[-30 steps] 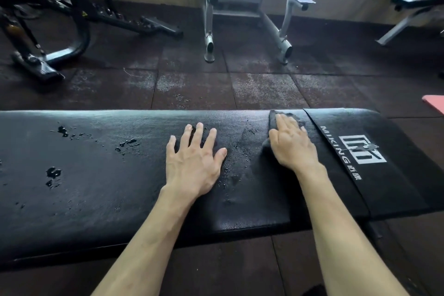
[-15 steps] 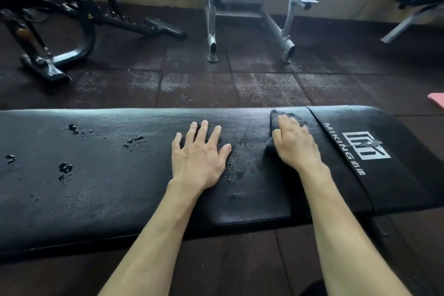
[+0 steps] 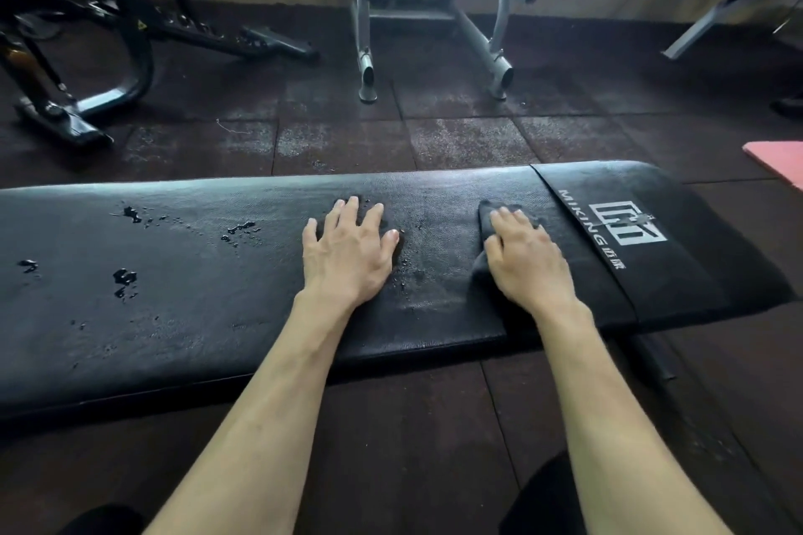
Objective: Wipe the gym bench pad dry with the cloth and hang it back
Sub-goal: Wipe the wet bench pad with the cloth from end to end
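Grip, right hand (image 3: pixel 528 258): palm down and pressed flat on dark cloth (image 3: pixel 486 215), fingers close together and laid over it; pinned under the palm, not pinched.
Grip, left hand (image 3: pixel 347 254): empty, fingers spread wide, palm flat on bare bench pad (image 3: pixel 182 317).
Arms: both forearms bare, stretched forward from bottom edge of view, wrists nearly straight; left arm slanted toward the right, right arm slanted toward the left.
Cloth: dark, almost same tone as the pad, crumpled; only far corner and left edge visible past the fingers and thumb; placed on right part of the pad, just beside the seam of the logo panel (image 3: pixel 625 226).
Bench pad: long, black, leather-like, lying across the view from left to right; surface between the two hands dull, with fine small drops.
Water drops (image 3: pixel 124 276): several bigger beads and small puddles on left half of the pad, well apart from the cloth.
Logo panel: white "MIKING" lettering and square mark at right end.
Floor (image 3: pixel 465 139): dark rubber tiles.
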`<control>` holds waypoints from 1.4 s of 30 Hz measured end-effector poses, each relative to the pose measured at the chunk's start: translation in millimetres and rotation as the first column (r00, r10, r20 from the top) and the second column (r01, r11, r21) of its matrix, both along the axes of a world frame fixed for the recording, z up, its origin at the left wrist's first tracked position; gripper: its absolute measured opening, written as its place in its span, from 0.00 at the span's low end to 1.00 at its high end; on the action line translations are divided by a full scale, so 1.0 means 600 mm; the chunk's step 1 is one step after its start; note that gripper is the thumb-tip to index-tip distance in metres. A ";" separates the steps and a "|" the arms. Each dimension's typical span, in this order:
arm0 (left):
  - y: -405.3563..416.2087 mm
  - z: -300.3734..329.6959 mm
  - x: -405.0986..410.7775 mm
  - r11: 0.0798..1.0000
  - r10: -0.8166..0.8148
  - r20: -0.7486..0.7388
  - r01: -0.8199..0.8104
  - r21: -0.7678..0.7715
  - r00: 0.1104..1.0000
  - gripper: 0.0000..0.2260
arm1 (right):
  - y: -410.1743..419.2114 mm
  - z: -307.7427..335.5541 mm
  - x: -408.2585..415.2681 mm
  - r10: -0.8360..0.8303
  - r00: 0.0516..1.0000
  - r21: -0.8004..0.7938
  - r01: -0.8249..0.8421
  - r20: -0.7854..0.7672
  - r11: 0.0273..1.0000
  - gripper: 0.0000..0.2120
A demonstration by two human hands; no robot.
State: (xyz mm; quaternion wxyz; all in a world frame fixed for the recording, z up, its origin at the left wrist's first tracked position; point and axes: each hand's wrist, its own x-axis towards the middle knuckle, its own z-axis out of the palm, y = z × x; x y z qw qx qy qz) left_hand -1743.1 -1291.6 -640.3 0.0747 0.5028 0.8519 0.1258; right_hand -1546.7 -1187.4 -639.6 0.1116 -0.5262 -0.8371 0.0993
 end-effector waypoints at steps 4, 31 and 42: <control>-0.061 0.001 0.016 0.994 0.024 -0.029 -0.021 0.109 0.999 0.24 | -0.035 0.002 -0.069 0.138 0.990 0.031 -0.137 -0.020 0.990 0.21; -0.156 -0.045 0.025 0.990 0.038 -0.131 -0.019 0.143 0.991 0.25 | -0.073 -0.002 -0.032 0.052 0.998 0.062 -0.053 0.018 0.997 0.19; -0.158 -0.044 0.021 0.989 0.040 -0.118 -0.022 0.144 0.992 0.24 | -0.082 -0.016 0.071 0.027 0.991 0.058 -0.020 -0.132 0.998 0.26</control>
